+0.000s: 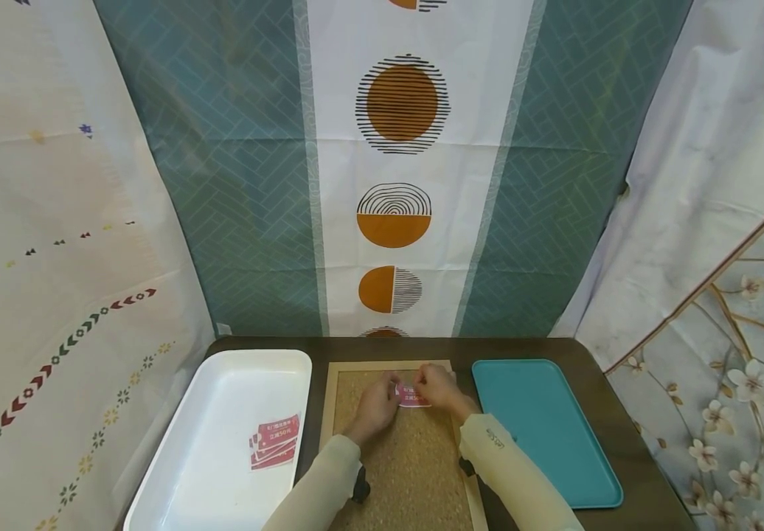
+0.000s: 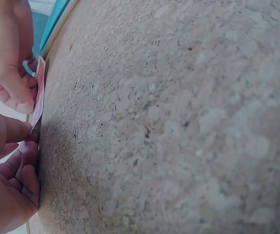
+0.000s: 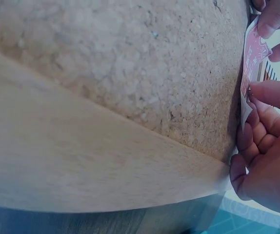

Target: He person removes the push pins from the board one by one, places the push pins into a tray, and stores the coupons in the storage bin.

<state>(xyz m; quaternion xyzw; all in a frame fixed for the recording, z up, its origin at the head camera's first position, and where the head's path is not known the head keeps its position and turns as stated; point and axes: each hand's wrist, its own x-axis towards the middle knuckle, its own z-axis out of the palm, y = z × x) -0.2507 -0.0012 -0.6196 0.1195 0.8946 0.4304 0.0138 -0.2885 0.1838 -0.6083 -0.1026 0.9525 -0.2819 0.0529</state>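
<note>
A small red-and-white printed card (image 1: 412,397) is held near the top of the wood-framed cork board (image 1: 411,464). My left hand (image 1: 377,404) pinches the card's left end between thumb and fingers. At the upper right end, my right hand (image 1: 438,386) grips with curled fingers, its thumb against the card's face. In the right wrist view a tiny dark speck shows at that thumb's tip, too small to identify. Seen edge-on in the left wrist view, the card (image 2: 39,92) bows slightly and stands close to the cork.
A white tray (image 1: 223,413) on the left holds several similar red cards (image 1: 276,442), overlapping near its right wall. On the right lies a teal tray (image 1: 541,420). Both trays and the board lie on a dark brown table (image 1: 415,344), with patterned curtains (image 1: 242,184) around it.
</note>
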